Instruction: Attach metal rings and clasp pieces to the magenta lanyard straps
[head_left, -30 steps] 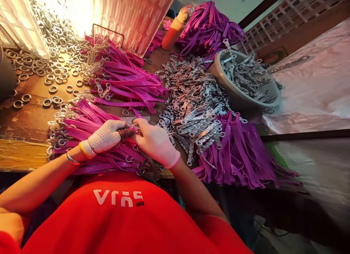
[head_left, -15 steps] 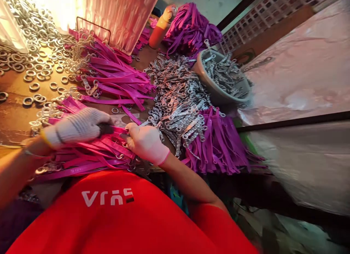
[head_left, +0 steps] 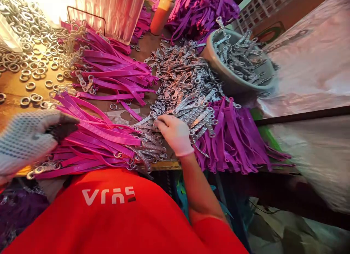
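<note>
A coarse white knitted cloth glove (head_left: 26, 139) is covering the left hand, its fingertips dark and rough. Beside it, smooth pink straps (head_left: 101, 137) are giving off a plasticky sheen. Right of the straps, bright metal clasps (head_left: 183, 82) are glinting under a thin, smooth pale glove (head_left: 176, 133). Behind the straps, shiny metal rings (head_left: 30, 61) are lying on worn, scuffed wood (head_left: 12, 86).

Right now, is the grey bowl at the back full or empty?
Full. The grey bowl is heaped with metal clips, some poking above its rim.

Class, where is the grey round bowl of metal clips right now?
The grey round bowl sits at the head view's upper right, beyond the right hand, between loose metal clips and purple straps.
</note>
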Demonstrator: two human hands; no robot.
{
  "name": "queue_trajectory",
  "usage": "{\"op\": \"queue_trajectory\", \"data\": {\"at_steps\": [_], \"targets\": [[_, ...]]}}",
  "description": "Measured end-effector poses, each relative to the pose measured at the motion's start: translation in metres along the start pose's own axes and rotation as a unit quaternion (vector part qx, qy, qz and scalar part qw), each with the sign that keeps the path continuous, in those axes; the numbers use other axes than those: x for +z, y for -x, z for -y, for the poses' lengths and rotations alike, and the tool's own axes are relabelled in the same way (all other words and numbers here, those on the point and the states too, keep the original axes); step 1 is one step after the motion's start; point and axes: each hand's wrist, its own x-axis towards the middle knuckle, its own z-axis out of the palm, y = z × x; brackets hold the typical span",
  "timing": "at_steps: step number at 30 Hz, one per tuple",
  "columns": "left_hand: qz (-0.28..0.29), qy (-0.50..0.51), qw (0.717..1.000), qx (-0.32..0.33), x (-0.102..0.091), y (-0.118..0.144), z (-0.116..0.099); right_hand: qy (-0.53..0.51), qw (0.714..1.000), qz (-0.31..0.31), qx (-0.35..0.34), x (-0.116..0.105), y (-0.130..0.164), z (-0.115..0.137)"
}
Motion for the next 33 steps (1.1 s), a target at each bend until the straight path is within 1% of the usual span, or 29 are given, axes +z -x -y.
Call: {"op": "queue_trajectory", "data": {"at_steps": [1, 2, 3, 5, 6, 7, 8, 9, 11, 12, 13, 14, 15, 16, 17, 19, 21, 22, 24, 26, 28, 30, 33], "targets": [[0.002, 0.035, 0.999, 0.027, 0.008, 0.002, -0.01, 0.026, 0.999, -0.001, 0.027, 0.008, -0.013, -0.004], [0.02, 0.061, 0.996, 0.054, 0.017, 0.003, -0.018, 0.051, 0.998, 0.004, 0.047, 0.017, -0.024, -0.006], [0.056, 0.072, 0.993, 0.074, 0.025, 0.004, -0.024, 0.068, 0.996, 0.01, 0.062, 0.025, -0.033, -0.006], [0.13, 0.067, 0.985, 0.09, 0.039, 0.003, -0.032, 0.076, 0.994, 0.019, 0.079, 0.039, -0.045, -0.005], [0.15, 0.063, 0.983, 0.091, 0.044, 0.002, -0.034, 0.069, 0.994, 0.021, 0.083, 0.044, -0.047, -0.005], [0.146, 0.059, 0.983, 0.092, 0.047, 0.001, -0.036, 0.056, 0.995, 0.02, 0.084, 0.048, -0.048, -0.006], [0.122, 0.059, 0.986, 0.094, 0.048, -0.002, -0.038, 0.039, 0.996, 0.017, 0.082, 0.05, -0.047, -0.006], [0.084, 0.058, 0.99, 0.098, 0.049, -0.005, -0.04, 0.017, 0.997, 0.007, 0.077, 0.05, -0.045, -0.007], [0.009, 0.038, 0.993, 0.111, 0.048, -0.013, -0.043, -0.039, 0.997, -0.037, 0.052, 0.043, -0.037, -0.006], [-0.006, 0.016, 0.993, 0.118, 0.049, -0.018, -0.045, -0.075, 0.994, -0.072, 0.031, 0.037, -0.032, -0.002], [-0.005, -0.012, 0.992, 0.124, 0.05, -0.022, -0.046, -0.114, 0.988, -0.107, 0.005, 0.029, -0.025, 0.003], [0.008, -0.04, 0.991, 0.127, 0.052, -0.025, -0.046, -0.152, 0.979, -0.135, -0.027, 0.02, -0.017, 0.012], [0.023, -0.067, 0.989, 0.128, 0.054, -0.028, -0.047, -0.186, 0.969, -0.147, -0.065, 0.011, -0.009, 0.022], [0.037, -0.088, 0.987, 0.127, 0.057, -0.029, -0.047, -0.208, 0.963, -0.135, -0.105, 0.001, 0.001, 0.034], [0.046, -0.105, 0.986, 0.125, 0.06, -0.029, -0.046, -0.21, 0.96, -0.103, -0.151, -0.007, 0.01, 0.046], [0.061, -0.125, 0.983, 0.121, 0.063, -0.027, -0.045, -0.165, 0.957, -0.031, -0.236, -0.02, 0.028, 0.068], [0.074, -0.135, 0.981, 0.118, 0.062, -0.024, -0.043, -0.11, 0.952, 0.015, -0.285, -0.026, 0.042, 0.082], [0.079, -0.141, 0.98, 0.115, 0.06, -0.023, -0.042, -0.094, 0.949, 0.027, -0.298, -0.027, 0.047, 0.086], [0.092, -0.16, 0.976, 0.111, 0.057, -0.024, -0.042, -0.097, 0.94, 0.049, -0.322, -0.025, 0.054, 0.088], [0.103, -0.18, 0.971, 0.116, 0.056, -0.028, -0.046, -0.127, 0.928, 0.073, -0.342, -0.02, 0.057, 0.086], [0.11, -0.192, 0.968, 0.119, 0.056, -0.034, -0.053, -0.158, 0.923, 0.084, -0.342, -0.015, 0.057, 0.085], [0.121, -0.199, 0.966, 0.115, 0.058, -0.041, -0.062, -0.177, 0.924, 0.074, -0.331, -0.011, 0.056, 0.084], [0.147, -0.211, 0.96, 0.112, 0.064, -0.05, -0.071, -0.202, 0.925, 0.042, -0.318, -0.006, 0.055, 0.083]]}}
